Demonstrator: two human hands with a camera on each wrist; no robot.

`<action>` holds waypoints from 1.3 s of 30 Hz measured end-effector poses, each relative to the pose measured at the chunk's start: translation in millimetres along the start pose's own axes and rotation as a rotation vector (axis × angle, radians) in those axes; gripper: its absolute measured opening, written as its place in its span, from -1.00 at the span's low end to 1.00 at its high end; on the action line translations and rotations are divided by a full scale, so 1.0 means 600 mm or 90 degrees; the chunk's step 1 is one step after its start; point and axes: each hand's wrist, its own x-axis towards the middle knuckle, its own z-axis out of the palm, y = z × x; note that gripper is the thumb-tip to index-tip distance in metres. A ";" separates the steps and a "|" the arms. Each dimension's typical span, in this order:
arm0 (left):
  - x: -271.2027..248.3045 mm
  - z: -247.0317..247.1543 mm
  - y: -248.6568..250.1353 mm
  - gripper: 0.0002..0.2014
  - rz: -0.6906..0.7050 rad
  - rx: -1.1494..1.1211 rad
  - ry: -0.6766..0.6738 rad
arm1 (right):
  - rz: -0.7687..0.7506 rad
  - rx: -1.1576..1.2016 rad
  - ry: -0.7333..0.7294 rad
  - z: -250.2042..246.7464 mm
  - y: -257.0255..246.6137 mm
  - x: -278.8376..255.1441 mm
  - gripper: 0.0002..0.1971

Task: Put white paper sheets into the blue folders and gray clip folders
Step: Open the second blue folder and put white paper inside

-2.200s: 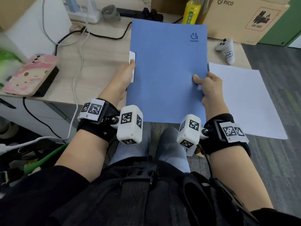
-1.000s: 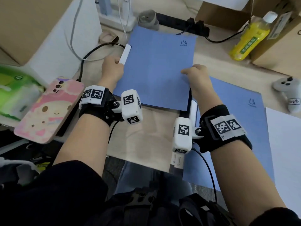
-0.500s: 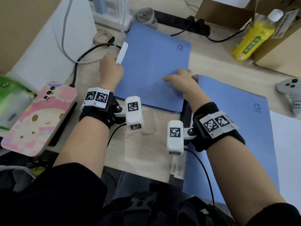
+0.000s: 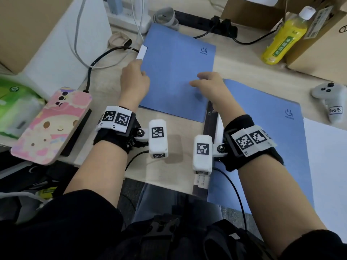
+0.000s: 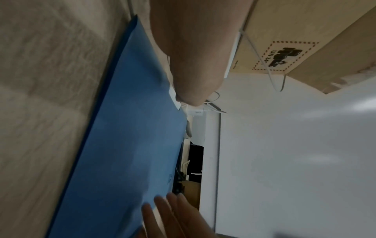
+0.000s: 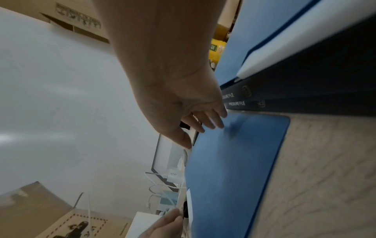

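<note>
Folder (image 4: 174, 76), blue and closed, lies flat on the desk (image 4: 174, 162), a white tab (image 4: 141, 51) sticking out at its left edge. Left hand (image 4: 134, 79) rests at that edge just below the tab, knuckles bent; whether it pinches the edge or only presses it, I cannot tell. Right hand (image 4: 210, 85) hovers over the cover's right part with fingers (image 6: 213, 119) straight and spread, holding nothing; contact with the cover is unclear. To the right lies folder 2 (image 4: 262, 139), also blue, with a dark clip folder (image 4: 211, 121) under its left edge and between the 2 blue ones. White paper (image 4: 326, 166) lies right of folder 2. Bottle (image 4: 281, 36) stands behind.
</note>
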 end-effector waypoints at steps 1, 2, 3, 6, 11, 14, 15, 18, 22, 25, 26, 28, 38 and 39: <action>-0.008 -0.001 0.007 -0.64 0.008 -0.009 -0.009 | -0.027 0.015 0.015 -0.005 0.001 -0.007 -0.52; -0.017 0.000 0.014 -0.65 0.016 -0.023 -0.020 | -0.041 0.039 0.018 -0.010 0.000 -0.017 -0.58; -0.028 0.001 0.022 -0.67 0.027 -0.044 -0.029 | -0.058 0.060 0.028 -0.015 0.000 -0.028 -0.63; -0.067 0.004 0.049 -0.63 0.056 -0.102 -0.055 | -0.080 0.104 0.042 -0.028 0.004 -0.061 -0.75; -0.133 0.017 0.094 -0.73 0.111 -0.136 -0.094 | -0.121 0.155 0.097 -0.055 0.021 -0.114 -0.84; -0.174 0.031 0.116 -0.76 0.131 -0.153 -0.134 | -0.133 0.164 0.141 -0.075 0.038 -0.146 -0.83; -0.188 0.035 0.123 -0.76 0.134 -0.152 -0.149 | -0.135 0.167 0.155 -0.083 0.046 -0.155 -0.82; -0.222 0.050 0.134 -0.76 0.130 -0.129 -0.176 | -0.139 0.147 0.189 -0.102 0.071 -0.183 -0.82; -0.258 0.070 0.141 -0.75 0.117 -0.063 -0.180 | -0.115 0.122 0.225 -0.125 0.111 -0.209 -0.84; -0.277 0.085 0.144 -0.83 0.095 0.010 -0.194 | -0.084 0.080 0.247 -0.145 0.141 -0.225 -0.81; -0.282 0.089 0.146 -0.73 0.091 0.032 -0.198 | -0.071 0.056 0.248 -0.152 0.150 -0.228 -0.76; -0.284 0.103 0.145 -0.80 0.079 0.054 -0.200 | -0.038 0.014 0.248 -0.165 0.170 -0.235 -0.64; -0.294 0.155 0.146 -0.64 0.055 0.093 -0.173 | 0.176 -0.207 0.208 -0.211 0.252 -0.251 -0.35; -0.296 0.156 0.148 -0.64 0.058 0.087 -0.167 | 0.175 -0.208 0.207 -0.211 0.256 -0.252 -0.34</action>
